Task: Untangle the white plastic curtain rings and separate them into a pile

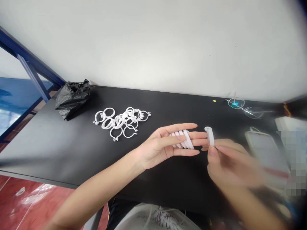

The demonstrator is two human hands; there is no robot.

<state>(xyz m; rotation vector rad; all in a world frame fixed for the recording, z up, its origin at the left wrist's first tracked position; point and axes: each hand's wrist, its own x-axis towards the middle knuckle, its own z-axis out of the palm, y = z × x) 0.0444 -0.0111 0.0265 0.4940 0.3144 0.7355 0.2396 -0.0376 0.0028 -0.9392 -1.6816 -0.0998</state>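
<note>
My left hand is held out over the black table with several white plastic curtain rings stacked around its two middle fingers. Its thumb presses on the stack, while the outer fingers stretch out to either side. One more white curtain ring is pinched between the thumb and fingers of my right hand, at the tips of those two middle fingers. Motion blurs part of the right hand. Left of my hands lies a loose heap of white curtain rings, each with a small eyelet.
A crumpled black plastic bag sits at the table's back left, beside a blue metal frame. At the right are eyeglasses and a phone. A white wall rises behind the table.
</note>
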